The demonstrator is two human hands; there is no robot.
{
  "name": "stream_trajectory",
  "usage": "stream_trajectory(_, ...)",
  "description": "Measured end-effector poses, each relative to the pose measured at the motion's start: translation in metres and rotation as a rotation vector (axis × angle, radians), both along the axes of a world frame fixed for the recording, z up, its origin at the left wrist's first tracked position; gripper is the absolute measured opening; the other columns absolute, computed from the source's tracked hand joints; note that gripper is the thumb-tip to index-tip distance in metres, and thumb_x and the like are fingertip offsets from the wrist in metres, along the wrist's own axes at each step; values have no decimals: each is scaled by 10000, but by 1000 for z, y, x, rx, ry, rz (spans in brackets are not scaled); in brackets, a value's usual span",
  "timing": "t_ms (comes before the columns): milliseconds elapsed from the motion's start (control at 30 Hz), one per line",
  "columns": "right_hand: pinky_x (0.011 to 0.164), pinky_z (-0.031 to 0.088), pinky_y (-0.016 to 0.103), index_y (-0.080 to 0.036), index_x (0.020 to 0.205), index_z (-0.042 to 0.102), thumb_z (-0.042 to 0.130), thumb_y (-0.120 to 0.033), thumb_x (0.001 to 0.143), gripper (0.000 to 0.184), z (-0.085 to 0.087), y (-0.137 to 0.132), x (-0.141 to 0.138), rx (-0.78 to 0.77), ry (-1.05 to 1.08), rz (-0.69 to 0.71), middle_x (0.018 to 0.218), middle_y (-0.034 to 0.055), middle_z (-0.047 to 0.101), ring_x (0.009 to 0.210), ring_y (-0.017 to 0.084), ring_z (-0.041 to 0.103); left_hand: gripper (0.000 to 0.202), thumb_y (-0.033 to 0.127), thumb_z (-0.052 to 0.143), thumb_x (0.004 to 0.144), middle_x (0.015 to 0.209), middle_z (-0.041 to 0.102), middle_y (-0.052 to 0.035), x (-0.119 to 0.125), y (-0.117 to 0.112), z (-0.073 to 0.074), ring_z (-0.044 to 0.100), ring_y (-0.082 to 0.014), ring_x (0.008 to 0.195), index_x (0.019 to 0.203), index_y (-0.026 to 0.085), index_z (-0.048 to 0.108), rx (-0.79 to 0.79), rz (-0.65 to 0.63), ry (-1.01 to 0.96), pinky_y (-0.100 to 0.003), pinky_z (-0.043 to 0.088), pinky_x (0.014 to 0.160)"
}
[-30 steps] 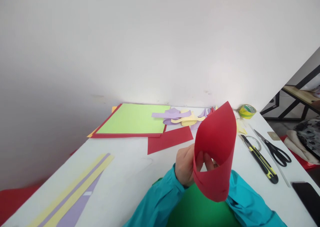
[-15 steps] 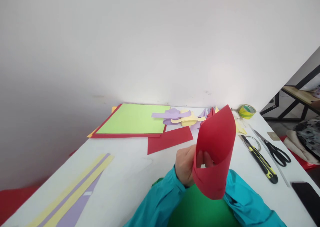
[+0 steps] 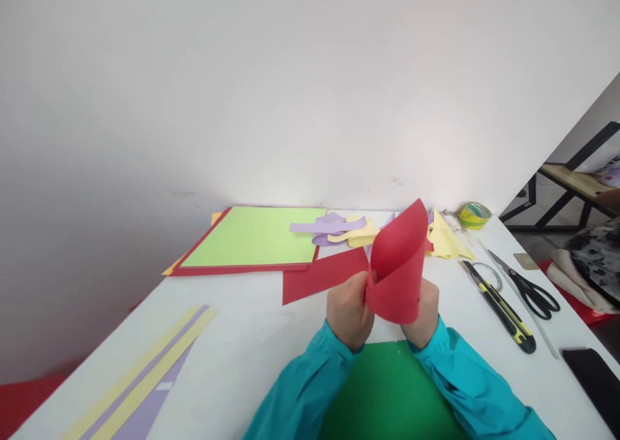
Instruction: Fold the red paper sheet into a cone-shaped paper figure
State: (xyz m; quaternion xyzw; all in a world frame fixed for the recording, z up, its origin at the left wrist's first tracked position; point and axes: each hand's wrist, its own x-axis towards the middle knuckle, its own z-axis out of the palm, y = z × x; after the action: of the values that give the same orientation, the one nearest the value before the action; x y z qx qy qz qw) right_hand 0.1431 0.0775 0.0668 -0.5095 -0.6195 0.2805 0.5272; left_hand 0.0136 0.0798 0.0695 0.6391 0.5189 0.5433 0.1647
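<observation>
A sheet of red paper point(image 3: 397, 278), rolled into a cone-like tube with a pointed upper edge, is held up over the table. My left hand point(image 3: 349, 309) grips its left side, with the fingertips hidden by the paper. On the other side my right hand point(image 3: 423, 314) is closed against the lower right of the roll, its fingers mostly behind it. Beneath my forearms lies a green sheet point(image 3: 387, 388). A flat red paper piece point(image 3: 322, 275) rests on the table just beyond my left hand.
Light green paper point(image 3: 256, 236) tops a stack at the back left. Purple curled strips point(image 3: 329, 225) and a folded yellow piece point(image 3: 448, 238) lie behind. To the right are tape point(image 3: 475, 215), a utility knife point(image 3: 501, 311), scissors point(image 3: 530, 291) and a black phone-like object point(image 3: 593, 378). Yellow strips point(image 3: 155, 375) lie left.
The red paper roll has moved up and slightly left, tilting away and looking narrower. My right hand, hidden behind it before, now shows at its right side.
</observation>
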Motion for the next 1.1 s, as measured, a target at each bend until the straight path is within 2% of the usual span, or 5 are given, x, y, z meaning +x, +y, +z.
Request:
stream_trajectory(233, 504, 245, 287, -199, 631, 488, 538, -280, 814, 206, 14, 2, 7, 553, -484, -294, 515, -31, 418, 499, 115, 370, 305, 253, 452, 857, 491, 479, 9, -11, 9, -7, 401, -107, 444, 561, 186, 427, 202, 139, 298, -235, 238, 454)
stream_trajectory(333, 515, 236, 307, -200, 610, 465, 512, -253, 834, 235, 14, 5, 10, 651, -630, -362, 509, -22, 413, 512, 129, 353, 289, 207, 469, 828, 474, 441, 18, -12, 11, -9, 364, -107, 432, 550, 191, 392, 286, 184, 393, -247, 209, 448)
stream_trajectory(533, 521, 198, 332, -212, 562, 398, 451, -192, 841, 284, 16, 8, 14, 695, -781, -380, 490, -14, 387, 504, 142, 301, 267, 156, 473, 786, 466, 409, 23, -11, 11, -5, 312, -111, 424, 546, 199, 364, 400, 239, 524, -264, 176, 437)
stream_trajectory(700, 518, 211, 318, -208, 557, 394, 426, -154, 849, 298, 12, 12, 16, 674, -721, -358, 475, -18, 392, 486, 134, 309, 264, 133, 450, 781, 463, 409, 24, -10, 8, -1, 315, -115, 422, 541, 201, 366, 438, 263, 564, -265, 187, 433)
stream_trajectory(1100, 493, 241, 285, -209, 528, 406, 398, -255, 892, 367, 7, 17, 20, 618, -622, -361, 452, -8, 435, 456, 125, 359, 344, 181, 451, 850, 454, 384, 34, -7, 6, 4, 304, -104, 407, 516, 193, 372, 507, 275, 588, -263, 195, 430)
